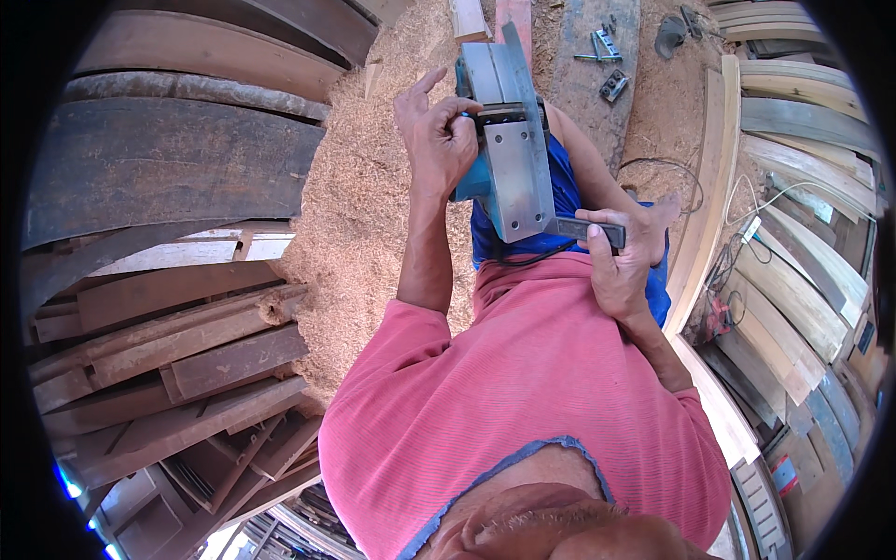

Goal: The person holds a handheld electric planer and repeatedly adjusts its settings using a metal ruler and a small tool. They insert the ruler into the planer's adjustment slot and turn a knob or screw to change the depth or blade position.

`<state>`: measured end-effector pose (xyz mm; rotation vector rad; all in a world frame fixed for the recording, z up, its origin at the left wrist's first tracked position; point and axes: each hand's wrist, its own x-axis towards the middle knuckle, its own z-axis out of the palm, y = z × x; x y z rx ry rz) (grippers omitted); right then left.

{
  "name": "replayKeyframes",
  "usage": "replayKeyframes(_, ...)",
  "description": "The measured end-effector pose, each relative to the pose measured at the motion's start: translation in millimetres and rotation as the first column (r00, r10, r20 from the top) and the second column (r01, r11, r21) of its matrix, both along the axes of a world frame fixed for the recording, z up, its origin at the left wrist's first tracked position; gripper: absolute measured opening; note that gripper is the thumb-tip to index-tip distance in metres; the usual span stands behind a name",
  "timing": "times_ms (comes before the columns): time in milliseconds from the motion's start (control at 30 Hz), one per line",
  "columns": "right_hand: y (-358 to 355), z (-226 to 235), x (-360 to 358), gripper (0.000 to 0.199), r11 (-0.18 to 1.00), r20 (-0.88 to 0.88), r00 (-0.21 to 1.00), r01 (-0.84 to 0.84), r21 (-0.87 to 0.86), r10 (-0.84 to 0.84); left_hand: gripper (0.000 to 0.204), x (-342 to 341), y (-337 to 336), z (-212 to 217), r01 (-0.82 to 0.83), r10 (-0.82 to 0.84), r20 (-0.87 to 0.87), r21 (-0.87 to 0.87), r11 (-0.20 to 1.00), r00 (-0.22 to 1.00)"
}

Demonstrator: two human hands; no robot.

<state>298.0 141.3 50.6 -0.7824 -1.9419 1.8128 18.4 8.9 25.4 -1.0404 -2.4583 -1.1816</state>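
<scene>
An electric planer (516, 177) with a teal body lies upside down over my lap, its silver sole facing up. My left hand (437, 135) grips the planer's left side near the cutter gap, with the thumb and fingers bent against the body. My right hand (618, 257) is closed around the dark stock of a try square (588, 230). The square's long metal blade runs lengthwise along the right side of the sole, across the cutter gap. How much of the blade touches the sole, I cannot tell.
A plank (588, 103) ahead carries small metal parts (605, 45) and a small black part (613, 86). Wood shavings (350, 196) cover the floor. Stacked dark boards (177, 168) stand on the left; lighter boards (793, 308) and cables (723, 266) lie on the right.
</scene>
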Motion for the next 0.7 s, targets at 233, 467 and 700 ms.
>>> replayKeyframes(233, -2.1, -0.6, -1.1, 0.018, 0.999, 0.001, 1.000, 0.003, 0.042, -0.003, 0.036, 0.1, 0.8, 2.4, 0.026, -0.026, 0.024, 0.007, 1.000, 0.999)
replayKeyframes(467, -3.1, -2.4, -0.8, 0.018, 0.998, 0.002, 1.000, 0.006, 0.059, -0.007, 0.032, -4.7, 2.9, 2.7, 0.121, -0.121, 0.012, -0.008, 0.993, 0.993)
replayKeyframes(700, -1.4, -1.9, -1.1, 0.018, 0.998, 0.005, 1.000, -0.001, 0.062, 0.001, 0.030, -0.7, 3.2, 6.5, 0.065, -0.069, -0.062, -0.064, 0.996, 0.996)
